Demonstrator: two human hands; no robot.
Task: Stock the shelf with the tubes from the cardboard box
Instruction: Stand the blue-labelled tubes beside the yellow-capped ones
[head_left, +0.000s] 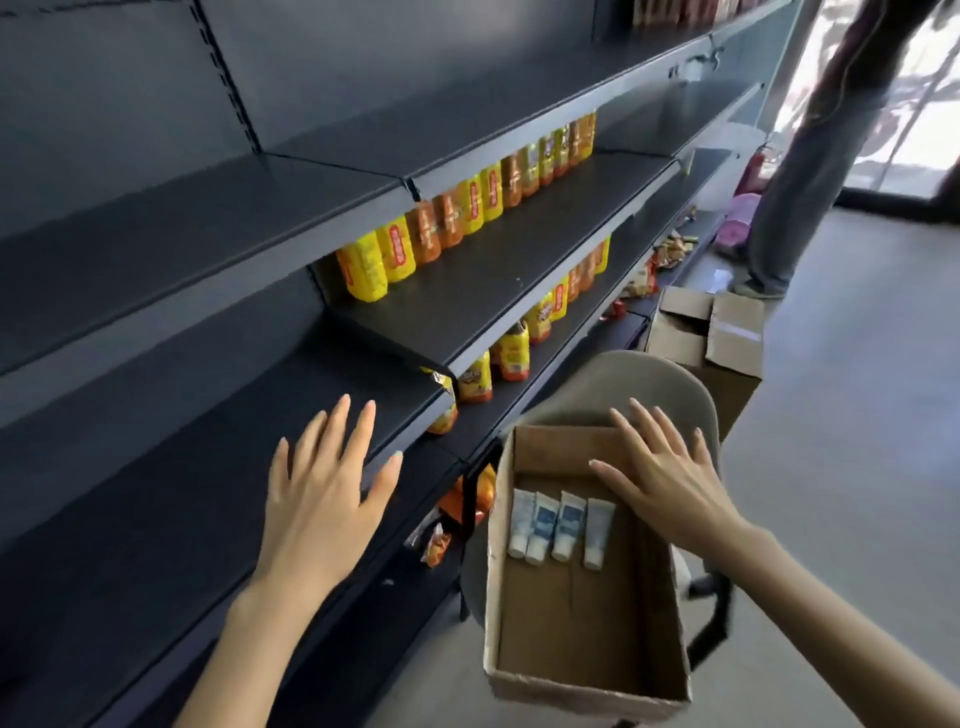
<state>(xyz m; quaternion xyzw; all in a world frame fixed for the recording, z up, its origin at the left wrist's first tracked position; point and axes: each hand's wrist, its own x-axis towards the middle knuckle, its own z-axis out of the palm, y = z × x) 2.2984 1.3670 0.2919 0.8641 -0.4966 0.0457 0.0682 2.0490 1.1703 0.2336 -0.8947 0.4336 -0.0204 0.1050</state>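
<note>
Cardboard box (587, 691) of four tubes (566, 525) — far corner behind right hand (670, 488); left hand (322, 499) over shelf (156, 467) — all fingers (363, 431) spread, empty.

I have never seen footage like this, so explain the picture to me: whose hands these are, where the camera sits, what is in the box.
No machine here. One camera, worn on a person's head, looks forward and down, so both arms are that person's own. The left hand is spread over a dark shelf; the right hand is spread above an open cardboard box. Neither holds anything. Four small white and blue tubes lie side by side in the box, which rests on a grey chair. Yellow and orange bottles stand in rows on shelves further along. A second box stands on the floor behind.
</note>
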